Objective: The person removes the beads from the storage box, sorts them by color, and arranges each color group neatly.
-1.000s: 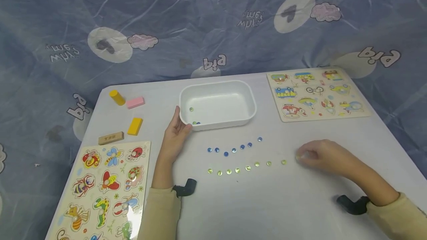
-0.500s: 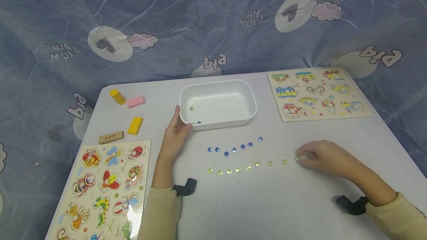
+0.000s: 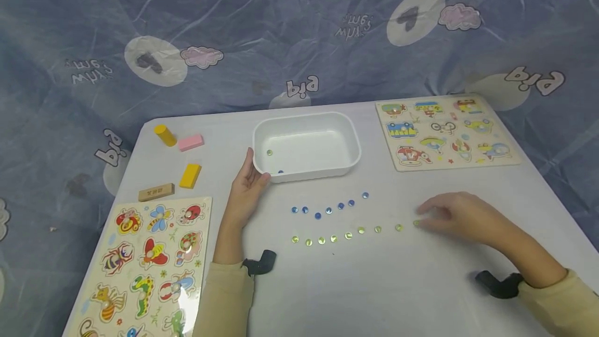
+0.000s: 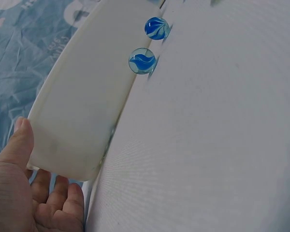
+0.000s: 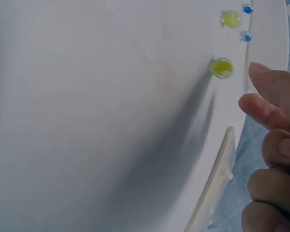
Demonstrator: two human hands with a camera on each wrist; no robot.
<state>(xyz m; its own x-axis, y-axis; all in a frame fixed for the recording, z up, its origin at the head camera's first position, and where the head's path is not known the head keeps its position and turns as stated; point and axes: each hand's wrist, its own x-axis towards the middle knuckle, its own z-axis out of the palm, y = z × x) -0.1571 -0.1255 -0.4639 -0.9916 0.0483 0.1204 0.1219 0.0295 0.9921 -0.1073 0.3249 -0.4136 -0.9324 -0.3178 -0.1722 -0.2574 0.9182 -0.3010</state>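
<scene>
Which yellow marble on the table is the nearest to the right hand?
The rightmost yellow marble, close beside the right hand; the other yellow marbles all lie farther left.

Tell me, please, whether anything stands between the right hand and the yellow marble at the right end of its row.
Nothing visible does: the right hand is close beside that yellow marble, and the right wrist view shows no object between marble and fingertips.
</scene>
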